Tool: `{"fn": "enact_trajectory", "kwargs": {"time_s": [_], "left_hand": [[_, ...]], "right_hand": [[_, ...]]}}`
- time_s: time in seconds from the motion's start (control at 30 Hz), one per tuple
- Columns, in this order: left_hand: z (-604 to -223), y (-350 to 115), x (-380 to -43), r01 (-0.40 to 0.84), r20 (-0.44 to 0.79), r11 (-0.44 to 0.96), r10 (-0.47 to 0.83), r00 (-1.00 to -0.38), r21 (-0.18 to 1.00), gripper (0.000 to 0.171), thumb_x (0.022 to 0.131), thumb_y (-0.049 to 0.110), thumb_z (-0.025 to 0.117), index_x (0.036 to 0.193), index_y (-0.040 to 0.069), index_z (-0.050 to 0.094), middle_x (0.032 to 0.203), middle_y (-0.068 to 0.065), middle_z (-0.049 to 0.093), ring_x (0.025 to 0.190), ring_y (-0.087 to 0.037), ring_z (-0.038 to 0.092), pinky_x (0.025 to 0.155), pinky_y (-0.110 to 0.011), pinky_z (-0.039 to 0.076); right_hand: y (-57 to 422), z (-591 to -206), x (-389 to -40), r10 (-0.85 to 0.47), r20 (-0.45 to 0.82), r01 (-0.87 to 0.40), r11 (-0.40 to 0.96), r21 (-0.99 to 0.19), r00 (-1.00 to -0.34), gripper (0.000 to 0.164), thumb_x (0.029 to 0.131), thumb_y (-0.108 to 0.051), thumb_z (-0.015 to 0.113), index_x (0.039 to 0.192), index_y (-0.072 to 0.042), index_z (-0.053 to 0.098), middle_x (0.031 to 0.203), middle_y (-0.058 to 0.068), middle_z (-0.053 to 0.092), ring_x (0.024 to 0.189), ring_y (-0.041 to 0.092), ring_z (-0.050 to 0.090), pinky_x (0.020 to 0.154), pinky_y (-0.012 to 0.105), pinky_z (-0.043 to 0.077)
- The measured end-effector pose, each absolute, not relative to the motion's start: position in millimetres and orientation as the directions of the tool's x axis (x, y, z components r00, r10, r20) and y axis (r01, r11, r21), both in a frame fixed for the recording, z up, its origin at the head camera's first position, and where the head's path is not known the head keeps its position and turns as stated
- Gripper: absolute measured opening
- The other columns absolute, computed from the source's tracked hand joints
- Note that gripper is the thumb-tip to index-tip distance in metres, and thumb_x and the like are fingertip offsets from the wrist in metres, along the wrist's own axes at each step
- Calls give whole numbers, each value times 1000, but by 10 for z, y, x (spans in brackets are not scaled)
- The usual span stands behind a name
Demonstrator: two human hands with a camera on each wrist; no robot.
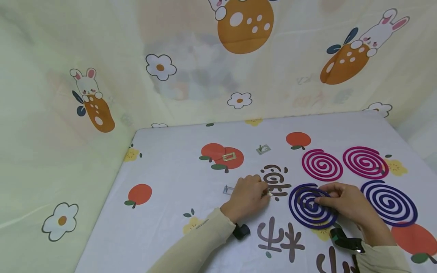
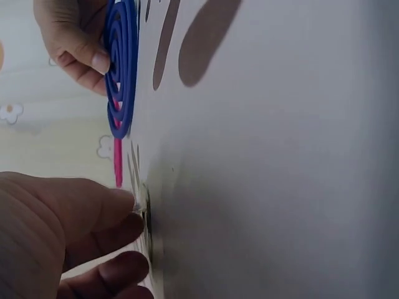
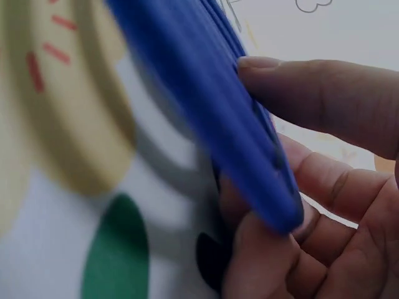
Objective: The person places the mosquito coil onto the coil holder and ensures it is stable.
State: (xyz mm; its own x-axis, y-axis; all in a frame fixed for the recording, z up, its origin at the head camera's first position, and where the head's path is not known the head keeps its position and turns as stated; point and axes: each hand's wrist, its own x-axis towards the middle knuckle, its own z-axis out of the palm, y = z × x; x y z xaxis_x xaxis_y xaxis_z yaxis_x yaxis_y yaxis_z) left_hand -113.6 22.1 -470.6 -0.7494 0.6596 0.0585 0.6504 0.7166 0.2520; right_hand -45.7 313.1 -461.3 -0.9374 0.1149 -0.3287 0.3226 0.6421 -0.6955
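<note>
My right hand (image 1: 351, 203) grips a dark blue mosquito coil (image 1: 312, 205), thumb on its upper face and fingers beneath. The right wrist view shows this coil tilted edge-on and raised off the cloth. Close to its left, my left hand (image 1: 247, 197) pinches a small shiny metal coil stand (image 2: 142, 198) between thumb and forefinger, low over the cloth. Most of the stand is hidden by the fingers. Another flat metal stand (image 1: 227, 190) lies just left of that hand. Farther back lie two more stands, one gold-toned (image 1: 229, 156) and one silvery (image 1: 263, 149).
A second blue coil (image 1: 389, 202) lies flat at the right. Behind sit two pink coils, one nearer the middle (image 1: 322, 165) and one farther right (image 1: 365, 162). The printed white cloth (image 1: 164, 227) covers the table; a patterned curtain (image 1: 191, 110) hangs behind it.
</note>
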Motion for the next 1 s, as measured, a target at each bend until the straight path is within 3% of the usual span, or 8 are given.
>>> {"fn": "enact_trajectory", "kwargs": {"time_s": [0.23,0.43,0.67,0.8,1.0], "left_hand": [[-4692,177,-1175,698,52,676,708,-704,235,10,96,22,75,103,25,82,91,7,62,79,-10,49,67,-24,36],[-4720,153,-1234,733,40,609,760,-648,301,14,96,19,75,102,28,83,91,10,60,81,-8,49,72,-24,38],[-4713,195,-1215,738,17,589,778,-628,327,14,91,19,75,103,26,76,98,12,65,88,-6,56,80,-28,46],[-4706,242,-1203,766,21,555,805,-593,323,11,94,18,73,100,27,77,96,12,66,87,-5,56,79,-27,45],[-4671,267,-1205,783,1,540,823,-568,308,20,94,10,69,92,28,78,91,13,61,89,-5,54,84,-27,44]], "right_hand": [[3170,-4624,-434,67,-361,331,581,-744,-930,63,90,-24,83,138,9,58,96,4,72,82,16,67,70,22,53],[3158,-4659,-405,54,-364,339,513,-789,-930,60,92,-17,81,141,10,56,95,5,67,80,15,63,68,25,55],[3141,-4697,-379,64,-342,328,493,-806,-937,56,95,-15,77,140,10,56,95,6,66,79,15,61,67,25,54],[3145,-4708,-382,72,-339,328,496,-804,-938,56,95,-15,77,140,10,56,95,6,65,79,15,60,66,25,54],[3144,-4721,-378,81,-332,328,491,-807,-940,54,95,-15,78,139,10,58,93,5,64,78,15,59,65,26,53]]}}
